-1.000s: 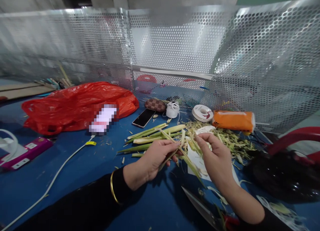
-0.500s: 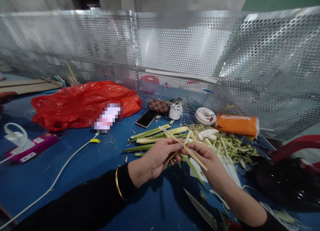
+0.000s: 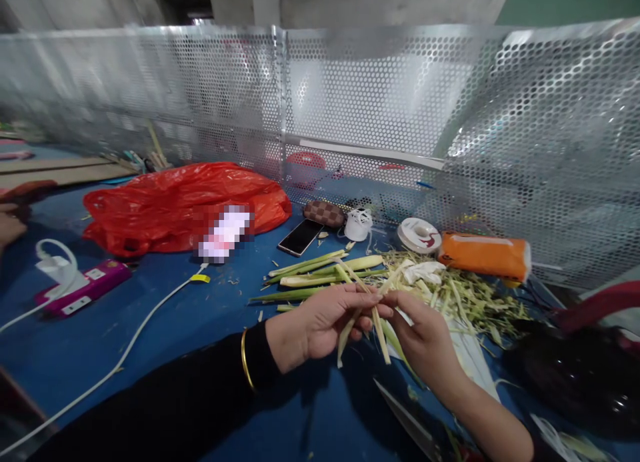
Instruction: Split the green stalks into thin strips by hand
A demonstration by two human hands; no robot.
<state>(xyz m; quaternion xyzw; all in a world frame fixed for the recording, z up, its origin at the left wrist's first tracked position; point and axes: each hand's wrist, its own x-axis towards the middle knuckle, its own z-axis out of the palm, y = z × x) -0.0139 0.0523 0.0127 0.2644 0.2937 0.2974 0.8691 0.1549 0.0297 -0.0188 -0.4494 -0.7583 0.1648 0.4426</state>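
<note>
My left hand [image 3: 320,321] pinches a pale green lemongrass stalk [image 3: 361,301] above the blue table [image 3: 165,335]. My right hand [image 3: 424,335] meets it fingertip to fingertip and grips a strip of the stalk's outer leaf that hangs down between the hands. Just beyond the hands lie several trimmed stalks [image 3: 320,273] side by side. A heap of peeled leaf scraps [image 3: 465,295] spreads to the right of them.
A knife blade [image 3: 407,422] lies below my right hand. A red plastic bag [image 3: 185,205], phone [image 3: 301,237], tape roll [image 3: 419,235], orange packet [image 3: 484,257], black bag [image 3: 575,372] and a power strip [image 3: 83,287] with white cable sit around. A perforated metal screen [image 3: 350,115] walls the back.
My right hand came down from a raised position to meet my left at the stalk. The peeled strip now hangs downward instead of slanting out to the right.
</note>
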